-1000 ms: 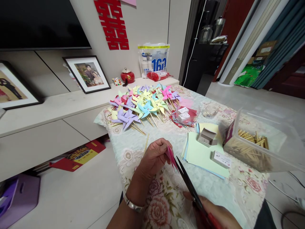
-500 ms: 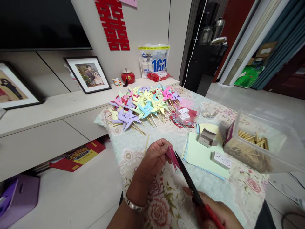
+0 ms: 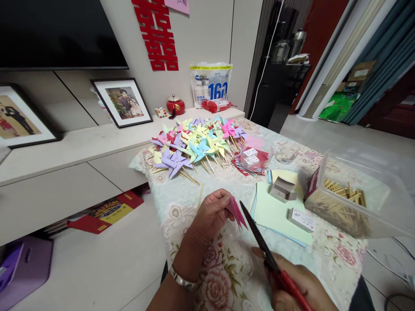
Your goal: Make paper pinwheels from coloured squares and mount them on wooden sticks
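Between thumb and fingers, my left hand [image 3: 213,211] pinches a folded piece of pink paper [image 3: 237,211], its cut points hanging down to the right. My right hand [image 3: 295,280] grips scissors [image 3: 264,248] with red handles and dark blades. The blades look closed, and their tips lie just right of the pink paper, apart from it. Beyond my hands lies a pile of paper pinwheels [image 3: 201,144] on sticks, in purple, yellow, blue and pink. A single thin stick [image 3: 200,196] rests on the tablecloth behind my left hand.
To the right are light green paper sheets [image 3: 272,214] with an opened small box [image 3: 282,189] and a closed box [image 3: 301,219] on them. A clear plastic bin [image 3: 337,214] holds many sticks. A round clear container [image 3: 257,160] sits beside the pinwheels. A white cabinet [image 3: 106,144] borders the table.
The scissors have drawn slightly right, away from the pink paper, opening a gap at their tips. My left hand stays nearly still, holding the paper. The whole view has shifted slightly.
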The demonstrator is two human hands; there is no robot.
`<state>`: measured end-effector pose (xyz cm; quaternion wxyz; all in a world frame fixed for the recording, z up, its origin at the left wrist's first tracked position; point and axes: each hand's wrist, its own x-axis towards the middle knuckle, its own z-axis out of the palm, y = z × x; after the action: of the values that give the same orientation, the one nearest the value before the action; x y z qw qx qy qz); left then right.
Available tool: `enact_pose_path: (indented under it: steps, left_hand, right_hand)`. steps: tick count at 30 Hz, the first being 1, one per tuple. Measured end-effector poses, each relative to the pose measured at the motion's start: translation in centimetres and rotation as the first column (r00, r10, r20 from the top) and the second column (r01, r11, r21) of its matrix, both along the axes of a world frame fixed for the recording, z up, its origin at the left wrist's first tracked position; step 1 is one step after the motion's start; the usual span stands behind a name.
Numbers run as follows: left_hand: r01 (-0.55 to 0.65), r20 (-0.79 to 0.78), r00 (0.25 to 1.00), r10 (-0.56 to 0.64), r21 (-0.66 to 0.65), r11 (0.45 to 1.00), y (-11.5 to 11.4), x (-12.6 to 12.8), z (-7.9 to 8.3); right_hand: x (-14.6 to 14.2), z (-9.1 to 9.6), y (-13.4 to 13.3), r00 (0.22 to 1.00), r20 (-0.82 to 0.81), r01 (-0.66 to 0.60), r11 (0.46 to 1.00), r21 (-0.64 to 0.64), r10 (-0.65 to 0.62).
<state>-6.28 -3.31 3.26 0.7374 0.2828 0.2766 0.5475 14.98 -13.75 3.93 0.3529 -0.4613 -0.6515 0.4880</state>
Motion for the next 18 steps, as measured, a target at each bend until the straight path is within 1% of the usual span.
enact_pose_path:
  steps: [3,5,7,9,11,13,15,18]
  left_hand:
    - [-0.062,-0.027,0.998,0.062,0.003,0.998,0.2,0.2,0.1]
    - [-0.111,-0.055,0.992,0.111,0.018,0.994,0.4,0.3,-0.2]
    - [-0.162,-0.100,0.981,0.164,0.031,0.986,0.8,0.4,-0.7]
    - [-0.212,-0.168,0.962,0.217,0.048,0.976,1.1,0.5,-1.4]
    - [-0.241,-0.248,0.935,0.255,0.085,0.967,1.3,0.6,-1.9]
    - [-0.253,-0.311,0.908,0.281,0.126,0.959,1.4,0.7,-2.2]
    - [-0.251,-0.336,0.897,0.289,0.150,0.956,1.4,0.7,-2.2]
    - [-0.228,-0.340,0.902,0.268,0.152,0.962,1.3,0.9,-1.9]
  right_hand:
    - [-0.5,0.5,1.2,0.994,-0.002,0.106,0.991,0.086,-0.106]
    - [-1.2,1.1,2.7,0.979,-0.065,0.203,0.969,0.138,-0.195]
    - [-2.1,1.8,4.6,0.959,-0.128,0.272,0.944,0.188,-0.251]
    - [-3.1,2.5,6.5,0.949,-0.068,0.314,0.916,0.248,-0.306]
    - [-4.1,2.9,8.2,0.941,0.012,0.313,0.885,0.343,-0.338]
    - [-4.9,3.0,9.4,0.930,0.090,0.287,0.859,0.423,-0.355]
    - [-5.5,2.8,10.1,0.918,0.150,0.254,0.835,0.488,-0.367]
    - [-5.9,2.0,10.5,0.905,0.176,0.233,0.797,0.558,-0.388]
